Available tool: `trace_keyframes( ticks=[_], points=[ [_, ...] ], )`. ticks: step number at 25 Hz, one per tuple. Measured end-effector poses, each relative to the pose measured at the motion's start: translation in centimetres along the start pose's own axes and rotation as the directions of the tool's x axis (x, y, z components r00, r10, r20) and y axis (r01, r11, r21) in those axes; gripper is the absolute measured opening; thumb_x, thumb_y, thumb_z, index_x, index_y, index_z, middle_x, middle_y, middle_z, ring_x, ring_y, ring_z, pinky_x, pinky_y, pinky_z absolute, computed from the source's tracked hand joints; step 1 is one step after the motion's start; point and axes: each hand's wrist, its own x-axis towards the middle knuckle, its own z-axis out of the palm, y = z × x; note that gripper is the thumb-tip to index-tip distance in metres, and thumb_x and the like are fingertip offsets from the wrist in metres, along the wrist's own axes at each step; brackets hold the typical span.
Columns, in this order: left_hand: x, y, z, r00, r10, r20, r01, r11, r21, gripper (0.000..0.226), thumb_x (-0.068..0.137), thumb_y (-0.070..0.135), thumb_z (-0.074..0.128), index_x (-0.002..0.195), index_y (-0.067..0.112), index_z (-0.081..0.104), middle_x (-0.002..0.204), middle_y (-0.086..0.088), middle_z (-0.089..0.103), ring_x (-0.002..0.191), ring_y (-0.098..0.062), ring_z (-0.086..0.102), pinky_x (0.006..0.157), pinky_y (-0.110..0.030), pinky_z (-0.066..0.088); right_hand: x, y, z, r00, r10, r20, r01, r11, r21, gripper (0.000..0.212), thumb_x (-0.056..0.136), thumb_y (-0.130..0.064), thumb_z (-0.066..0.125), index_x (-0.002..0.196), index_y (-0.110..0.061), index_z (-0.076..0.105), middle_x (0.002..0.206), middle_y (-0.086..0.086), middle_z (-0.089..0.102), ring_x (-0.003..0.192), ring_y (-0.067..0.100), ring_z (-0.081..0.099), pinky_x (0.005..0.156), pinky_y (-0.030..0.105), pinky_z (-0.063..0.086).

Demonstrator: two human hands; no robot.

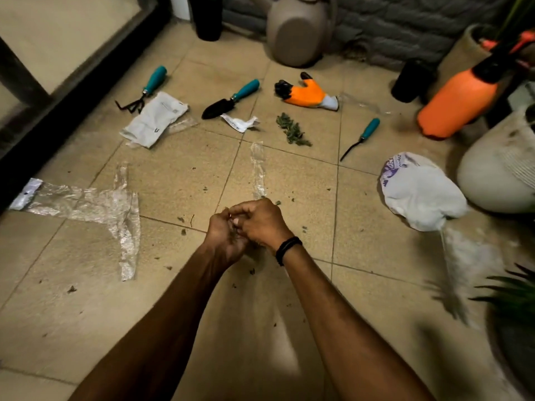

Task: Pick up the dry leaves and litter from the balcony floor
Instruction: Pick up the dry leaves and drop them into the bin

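Observation:
My left hand [224, 238] is cupped palm up over the beige tiled floor [179, 180] and holds a small pile of dry leaf bits. My right hand [260, 222] rests against it with pinched fingers touching that pile. A clump of green-grey dry leaves [292, 130] lies farther out on the tiles. Small leaf crumbs [182, 219] are scattered around my hands. Litter lies about: a clear plastic strip [257, 169] just beyond my hands, a large clear plastic wrapper [95, 204] at left, a white packet [155, 118], a crumpled paper scrap [240, 123] and a white plastic bag [419, 192] at right.
Teal-handled tools lie at the back: a hand rake [144, 89], a trowel [231, 98] and a weeder [362, 137]. An orange glove [307, 94], an orange sprayer [457, 102], a beige watering can [298, 30], pale pots [498, 175] and a plant [512, 293] crowd the right side.

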Motion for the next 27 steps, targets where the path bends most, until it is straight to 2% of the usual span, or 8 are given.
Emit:
trace_keyframes(
  ticks=[3, 7, 10, 14, 16, 20, 23, 27],
  points=[
    [1.5, -0.9, -1.4, 0.999, -0.030, 0.046, 0.034, 0.994, -0.104, 0.047, 0.106, 0.033, 0.034, 0.097, -0.001, 0.065, 0.082, -0.015, 0.072, 0.082, -0.022, 0.067, 0.071, -0.032, 0.059, 0.9, 1.8, -2.5, 0.987, 0.054, -0.149, -0.028, 0.985, 0.171, 0.015, 0.082, -0.011, 0.075, 0.098, -0.012, 0.077, 0.089, -0.003, 0.075, 0.079, 0.006, 0.070, 0.077, 0.017, 0.056],
    [1.9, 0.1, -2.7, 0.999, -0.009, 0.038, 0.014, 0.990, -0.142, 0.049, 0.107, 0.034, 0.035, 0.109, -0.005, 0.064, 0.107, -0.021, 0.071, 0.103, -0.031, 0.067, 0.082, -0.036, 0.055, 3.8, 6.4, -5.9, 0.895, 0.123, -0.428, -0.213, 0.963, -0.167, 0.012, 0.084, -0.023, 0.073, 0.083, -0.011, 0.072, 0.086, 0.005, 0.069, 0.084, 0.018, 0.062, 0.073, 0.026, 0.047],
    [2.2, 0.4, -3.1, 1.000, 0.022, 0.019, -0.019, 0.994, -0.106, 0.050, 0.107, 0.036, 0.034, 0.110, -0.004, 0.064, 0.108, -0.019, 0.070, 0.103, -0.030, 0.068, 0.082, -0.034, 0.055, 5.6, 8.4, -5.0, 0.931, 0.076, -0.358, -0.220, 0.898, -0.381, 0.032, 0.081, -0.033, 0.074, 0.068, -0.017, 0.049, 0.087, 0.008, 0.052, 0.081, 0.021, 0.049, 0.065, 0.025, 0.035],
    [3.1, 0.5, -3.1, 0.998, 0.065, 0.001, -0.064, 0.996, -0.064, 0.051, 0.107, 0.038, 0.033, 0.112, -0.004, 0.063, 0.114, -0.020, 0.068, 0.105, -0.030, 0.067, 0.084, -0.034, 0.055, 6.4, 8.1, -1.4, 0.941, -0.156, -0.299, -0.057, 0.801, -0.596, 0.020, 0.087, -0.001, 0.059, 0.072, -0.013, 0.064, 0.087, 0.007, 0.056, 0.083, 0.022, 0.057, 0.064, 0.023, 0.038],
    [3.4, 0.6, -2.9, 0.997, 0.081, 0.002, -0.080, 0.995, -0.056, 0.052, 0.107, 0.038, 0.034, 0.113, -0.005, 0.062, 0.115, -0.021, 0.068, 0.106, -0.031, 0.067, 0.086, -0.034, 0.055, 6.9, 7.6, -1.0, 0.920, -0.153, -0.362, -0.084, 0.823, -0.562, 0.024, 0.088, 0.003, 0.054, 0.082, -0.009, 0.073, 0.088, 0.007, 0.064, 0.083, 0.023, 0.062, 0.065, 0.021, 0.042],
    [3.4, 0.6, -2.5, 0.996, 0.088, -0.002, -0.088, 0.996, -0.029, 0.052, 0.107, 0.038, 0.033, 0.112, -0.005, 0.063, 0.113, -0.022, 0.069, 0.104, -0.031, 0.068, 0.085, -0.035, 0.056, 8.0, 6.7, -3.3, 0.894, 0.056, -0.445, -0.172, 0.960, -0.222, 0.016, 0.086, -0.011, 0.064, 0.088, -0.016, 0.079, 0.091, -0.004, 0.076, 0.090, 0.010, 0.069, 0.078, 0.010, 0.041],
    [3.5, 1.1, -2.5, 0.995, 0.101, -0.009, -0.101, 0.994, -0.051, 0.052, 0.107, 0.038, 0.033, 0.112, -0.005, 0.063, 0.113, -0.022, 0.069, 0.103, -0.031, 0.069, 0.083, -0.035, 0.056, 8.1, 6.3, -3.4, 0.946, -0.022, -0.324, -0.063, 0.967, -0.248, 0.017, 0.086, -0.014, 0.066, 0.098, -0.016, 0.078, 0.099, -0.004, 0.076, 0.099, 0.006, 0.067, 0.088, 0.008, 0.040],
    [3.6, 1.0, -2.8, 0.994, 0.103, -0.027, -0.105, 0.993, -0.047, 0.054, 0.107, 0.039, 0.034, 0.113, -0.005, 0.063, 0.111, -0.022, 0.070, 0.101, -0.030, 0.070, 0.079, -0.034, 0.058, 8.7, 6.2, -1.7, 0.962, -0.173, -0.212, 0.046, 0.866, -0.497, 0.017, 0.087, -0.016, 0.062, 0.086, -0.014, 0.078, 0.087, 0.002, 0.075, 0.086, 0.017, 0.068, 0.081, 0.027, 0.052]
  ],
)
